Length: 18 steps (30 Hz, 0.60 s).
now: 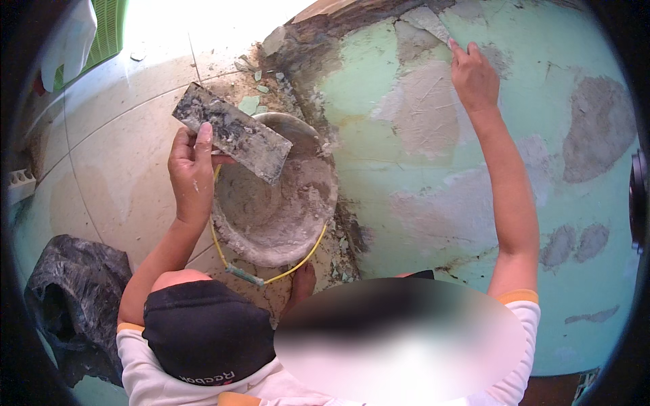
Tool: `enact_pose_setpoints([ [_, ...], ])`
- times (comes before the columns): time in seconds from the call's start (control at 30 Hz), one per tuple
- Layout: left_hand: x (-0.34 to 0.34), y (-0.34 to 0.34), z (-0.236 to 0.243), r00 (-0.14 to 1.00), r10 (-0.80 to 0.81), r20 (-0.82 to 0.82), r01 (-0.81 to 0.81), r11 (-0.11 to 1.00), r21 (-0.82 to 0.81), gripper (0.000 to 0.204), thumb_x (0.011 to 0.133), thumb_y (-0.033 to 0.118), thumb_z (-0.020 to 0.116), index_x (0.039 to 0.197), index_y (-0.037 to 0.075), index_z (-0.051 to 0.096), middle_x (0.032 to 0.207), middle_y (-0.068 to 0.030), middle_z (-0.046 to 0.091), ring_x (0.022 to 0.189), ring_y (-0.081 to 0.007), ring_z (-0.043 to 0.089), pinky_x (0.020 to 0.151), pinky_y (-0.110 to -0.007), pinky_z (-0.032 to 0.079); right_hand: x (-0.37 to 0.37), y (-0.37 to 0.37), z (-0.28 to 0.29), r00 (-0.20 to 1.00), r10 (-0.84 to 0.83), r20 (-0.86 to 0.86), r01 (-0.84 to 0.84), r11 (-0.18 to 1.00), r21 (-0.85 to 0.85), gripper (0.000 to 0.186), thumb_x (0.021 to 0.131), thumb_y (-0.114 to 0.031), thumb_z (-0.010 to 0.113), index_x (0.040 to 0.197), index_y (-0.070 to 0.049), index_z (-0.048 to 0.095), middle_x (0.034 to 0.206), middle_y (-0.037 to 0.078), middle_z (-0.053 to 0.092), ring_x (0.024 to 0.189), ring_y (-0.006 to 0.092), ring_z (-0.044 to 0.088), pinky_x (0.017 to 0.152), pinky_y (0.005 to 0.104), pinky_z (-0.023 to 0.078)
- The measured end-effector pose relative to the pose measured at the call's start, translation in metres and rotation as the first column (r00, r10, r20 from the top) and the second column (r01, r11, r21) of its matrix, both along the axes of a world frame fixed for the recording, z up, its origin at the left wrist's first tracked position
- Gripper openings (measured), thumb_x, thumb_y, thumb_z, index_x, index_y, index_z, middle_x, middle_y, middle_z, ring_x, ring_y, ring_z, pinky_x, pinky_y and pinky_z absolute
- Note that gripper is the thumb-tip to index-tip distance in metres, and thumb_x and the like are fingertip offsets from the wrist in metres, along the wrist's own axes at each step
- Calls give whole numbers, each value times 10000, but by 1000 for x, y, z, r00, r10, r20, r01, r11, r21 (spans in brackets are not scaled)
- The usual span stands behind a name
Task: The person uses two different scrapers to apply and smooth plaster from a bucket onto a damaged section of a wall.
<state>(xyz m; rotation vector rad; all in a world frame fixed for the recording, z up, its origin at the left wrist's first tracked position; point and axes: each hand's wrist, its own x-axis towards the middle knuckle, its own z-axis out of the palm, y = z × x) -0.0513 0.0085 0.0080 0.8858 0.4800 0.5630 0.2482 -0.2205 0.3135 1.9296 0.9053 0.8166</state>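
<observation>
My left hand (189, 172) grips a rectangular plastering trowel (233, 132), its flat face smeared with grey plaster. The trowel is tilted over the upper left rim of a bucket (333, 186). Wet grey plaster (271, 210) coats the bucket's inside. My right arm reaches far along the green wall (359, 74), and my right hand (475, 78) is closed on a putty knife. The pale putty knife blade (428, 24) lies against the wall beside a grey patch near its lower broken edge; its handle is mostly hidden in my fingers.
Several plaster patches (426, 111) mark the wall. Paint chips (249, 105) and dirt lie along its base on the tiled floor (135, 128). The bucket's yellow handle (308, 254) hangs toward me. A black plastic bag (74, 291) sits at left, a green plastic object (108, 34) at upper left.
</observation>
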Motion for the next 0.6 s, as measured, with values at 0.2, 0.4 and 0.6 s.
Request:
enact_pose_setpoints([
  [0.2,-1,1,2,1000,-5,5,4,1000,10,203,1078,230,552,1032,34,576,926,-63,686,761,-125,694,637,-270,601,-5,3,8,1000,-6,17,6,999,-32,345,956,-180,592,1284,-171,697,1213,129,659,923,298,710,742,421,617],
  [0.4,1,1,0,1000,-1,-4,1,1000,7,229,1073,251,562,1025,28,581,914,-55,661,756,-119,683,635,-268,599,-15,2,17,999,-37,5,38,998,-40,370,946,-156,603,1309,-153,678,1289,151,648,973,310,709,806,433,608],
  [0.6,0,2,0,1000,-8,5,8,1000,-1,232,1070,249,567,1018,24,586,912,-52,656,759,-118,682,636,-275,602,-44,7,27,999,-48,2,48,999,-25,354,936,-134,620,1281,-151,698,1270,146,656,1002,298,703,807,414,608],
])
